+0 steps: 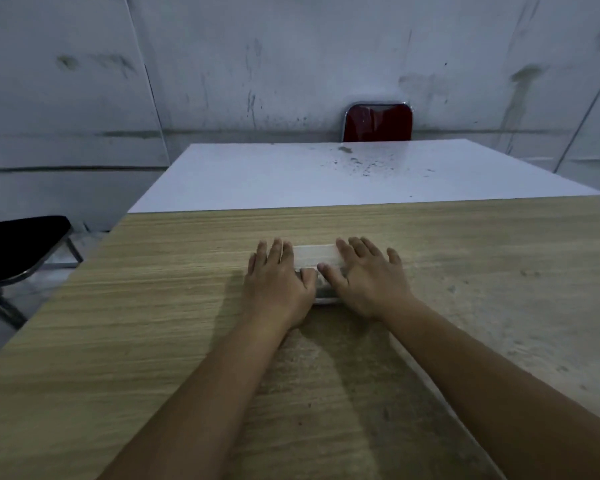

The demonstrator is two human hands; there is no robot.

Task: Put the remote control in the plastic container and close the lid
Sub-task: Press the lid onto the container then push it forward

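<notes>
A clear plastic container (315,255) lies on the wooden table (153,323), its lid on top. My left hand (277,278) lies flat on its left part and my right hand (368,277) lies flat on its right part, fingers spread, thumbs almost meeting over the middle. Both palms press down on the lid. Something dark shows through the container's near end, between my thumbs; I cannot tell whether it is the remote control. The hands cover most of the container.
A white table (326,174) adjoins the wooden one at the far side, with a red chair back (378,123) behind it. A black chair (18,247) stands off the left edge. Grey walls close in behind.
</notes>
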